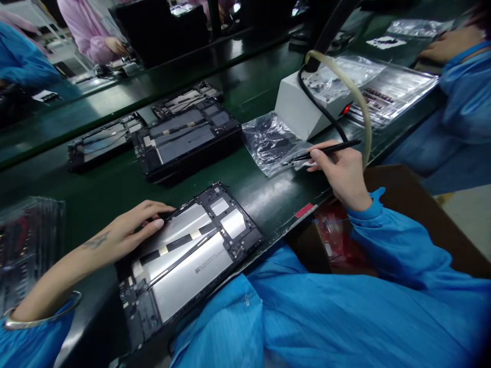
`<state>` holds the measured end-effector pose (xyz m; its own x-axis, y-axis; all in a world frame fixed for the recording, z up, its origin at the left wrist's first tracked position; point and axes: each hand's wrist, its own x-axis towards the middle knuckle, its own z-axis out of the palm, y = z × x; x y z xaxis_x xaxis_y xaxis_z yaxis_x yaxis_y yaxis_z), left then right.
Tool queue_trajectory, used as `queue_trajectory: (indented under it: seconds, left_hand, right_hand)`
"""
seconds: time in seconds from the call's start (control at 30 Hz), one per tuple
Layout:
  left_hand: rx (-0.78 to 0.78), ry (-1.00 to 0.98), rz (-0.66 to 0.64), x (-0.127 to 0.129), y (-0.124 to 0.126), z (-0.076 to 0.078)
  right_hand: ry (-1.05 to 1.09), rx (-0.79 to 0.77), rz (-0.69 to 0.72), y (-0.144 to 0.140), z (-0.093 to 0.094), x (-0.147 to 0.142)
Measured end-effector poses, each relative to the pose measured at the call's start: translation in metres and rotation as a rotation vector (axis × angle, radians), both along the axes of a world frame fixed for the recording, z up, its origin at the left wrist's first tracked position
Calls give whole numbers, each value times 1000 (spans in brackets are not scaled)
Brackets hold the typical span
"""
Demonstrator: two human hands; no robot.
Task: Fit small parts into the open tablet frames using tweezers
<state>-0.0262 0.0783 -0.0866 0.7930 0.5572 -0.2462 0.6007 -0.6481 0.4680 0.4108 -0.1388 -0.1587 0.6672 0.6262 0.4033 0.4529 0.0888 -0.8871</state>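
Observation:
My left hand (pixel 134 225) is at the upper left edge of an opened tablet (pixel 215 255), fingers along its rim and thumb over its inner side. The tablet lies slanted at the front edge of the bench, with silver battery cells, dark flat cables and a black frame exposed. Farther right, my right hand (pixel 341 168) holds black tweezers (pixel 333 148) between thumb and fingers. Their tips point left, over the near corner of a clear plastic bag (pixel 268 140) with small dark pieces in it. Whether the tips pinch a piece is too small to tell.
Opened tablets (pixel 184 140) are stacked beyond my tablet, with others (pixel 107 138) beside them. A white box (pixel 297 105) with a red light, cable and hose stands right. Clear trays (pixel 406 87) lie behind it; another tray stack (pixel 30 245) is far left. Co-workers sit around.

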Motion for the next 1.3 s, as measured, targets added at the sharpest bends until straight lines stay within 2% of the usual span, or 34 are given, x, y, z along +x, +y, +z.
queue_trajectory:
  seconds: [0.17,0.5,0.67,1.07,1.2,1.3]
  left_hand:
    - [5,50,-11,-1,3,-2]
    - [22,-40,18,2,-2,-5]
    - [13,-11,29,2,-1,-6]
    - [33,69,-8,3,0,-5]
    - [88,97,-63,4,2,5]
    - [297,59,-193,34,-3,25]
  right_hand:
    - [35,26,12,1,-1,1]
    - [34,6,48,-2,-2,0]
    - [41,22,13,0,-2,4]
    - [-102,-51,47,0,-5,9]
    - [-76,-33,48,2,-5,7]
    - [-131,51,41,-9,2,1]
